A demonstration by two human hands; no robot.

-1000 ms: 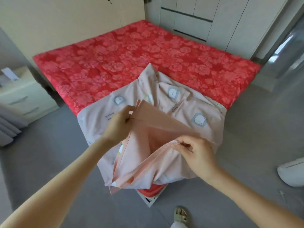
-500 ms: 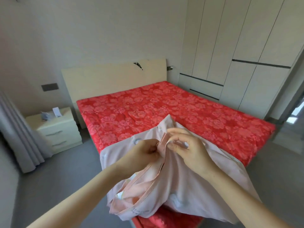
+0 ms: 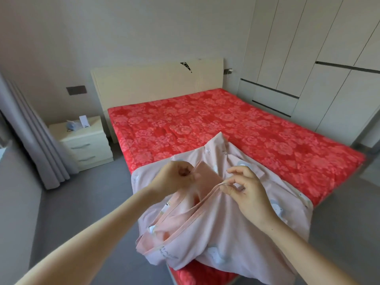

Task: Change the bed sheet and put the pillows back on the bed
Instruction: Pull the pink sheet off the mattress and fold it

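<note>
Now | left hand (image 3: 174, 178), right hand (image 3: 249, 195) pinch sheet (image 3: 222, 235) hem | sheet heaped beneath, on bed (image 3: 216, 124)

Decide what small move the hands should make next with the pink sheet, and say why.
Probably draw the hands apart along the hem to find a corner. The left hand and right hand pinch the edge of the pink sheet close together, while it lies bunched on the near corner of the bare red mattress.
</note>
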